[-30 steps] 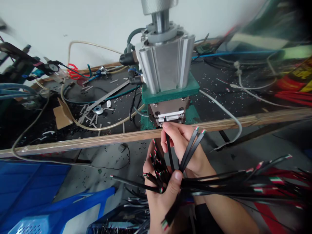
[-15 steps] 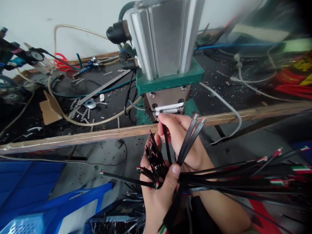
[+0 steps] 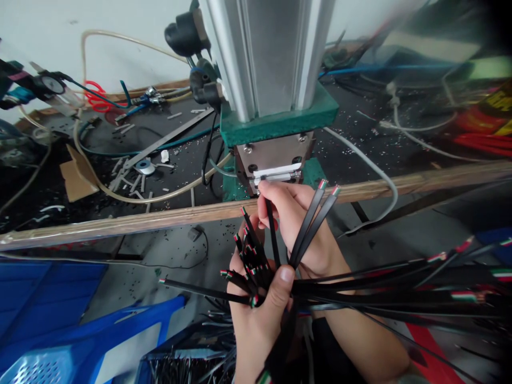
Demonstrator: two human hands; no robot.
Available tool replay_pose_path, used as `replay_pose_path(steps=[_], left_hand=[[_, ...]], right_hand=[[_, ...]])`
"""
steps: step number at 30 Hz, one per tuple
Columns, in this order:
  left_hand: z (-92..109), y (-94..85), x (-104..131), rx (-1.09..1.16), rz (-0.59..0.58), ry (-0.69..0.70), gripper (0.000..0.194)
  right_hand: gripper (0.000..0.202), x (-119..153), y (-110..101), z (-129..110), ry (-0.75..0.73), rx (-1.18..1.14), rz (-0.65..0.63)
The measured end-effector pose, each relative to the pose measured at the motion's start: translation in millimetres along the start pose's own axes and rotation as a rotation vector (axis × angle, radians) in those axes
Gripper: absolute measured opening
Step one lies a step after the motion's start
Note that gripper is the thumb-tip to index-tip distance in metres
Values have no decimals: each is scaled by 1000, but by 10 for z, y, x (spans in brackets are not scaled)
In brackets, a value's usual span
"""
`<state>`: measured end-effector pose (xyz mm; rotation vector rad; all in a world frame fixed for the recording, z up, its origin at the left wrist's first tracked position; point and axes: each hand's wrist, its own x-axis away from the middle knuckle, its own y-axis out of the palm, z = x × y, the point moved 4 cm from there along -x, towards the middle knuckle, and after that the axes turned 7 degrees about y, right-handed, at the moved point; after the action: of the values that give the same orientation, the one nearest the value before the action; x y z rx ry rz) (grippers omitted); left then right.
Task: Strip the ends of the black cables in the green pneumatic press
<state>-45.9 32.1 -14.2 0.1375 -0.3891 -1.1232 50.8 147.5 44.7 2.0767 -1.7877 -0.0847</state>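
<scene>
My left hand (image 3: 260,314) is wrapped round a bundle of flat black cables (image 3: 254,256), its thumb pressing across them. Many cable ends show stripped red, green and white wire tips. Two cables (image 3: 314,229) stick up to the right of the thumb. My right hand (image 3: 294,213) pinches a single black cable (image 3: 272,232) near its end, fingertips at the metal jaws (image 3: 276,178) of a pneumatic press (image 3: 276,58) with a green plate. The end of that cable is hidden by the fingers and jaws.
The dark bench (image 3: 176,176) has a wooden front edge (image 3: 200,212), cut scraps, a tape roll (image 3: 144,166) and a cardboard piece (image 3: 76,178). Hoses run beside the press. Below are a blue plastic stool (image 3: 136,325) and a container of black cables (image 3: 188,368). Cables trail right.
The view has shifted slightly, with the press looking a little larger and higher. Both hands keep their hold, and the right fingertips stay at the press jaws.
</scene>
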Motion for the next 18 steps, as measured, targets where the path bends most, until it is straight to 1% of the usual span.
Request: replay_pose_path(steps=[3,6,9,11,13,15,18], left_hand=[[-17,-7,4,23,-16,-13,47],[-27,-17,-13,32,-8,0,45],[-35,16,-39,86,-61,26,38],[-41,48,-37,141,-79,36,35],[-53,67,-7,172,-28,34,38],[-71,81,47,183,61,27,45],[-110,102,127,201,178,28,54]], right_hand=[[46,-1,12,-19,-5,-15,3],[46,-11,21,-27,-6,-32,3],[45,-4,17,2,1,-75,-10],[44,19,9,43,41,-92,-21],[44,56,-3,84,93,-81,-35],[47,93,-25,112,121,-58,-54],[54,129,-77,111,70,-6,-106]])
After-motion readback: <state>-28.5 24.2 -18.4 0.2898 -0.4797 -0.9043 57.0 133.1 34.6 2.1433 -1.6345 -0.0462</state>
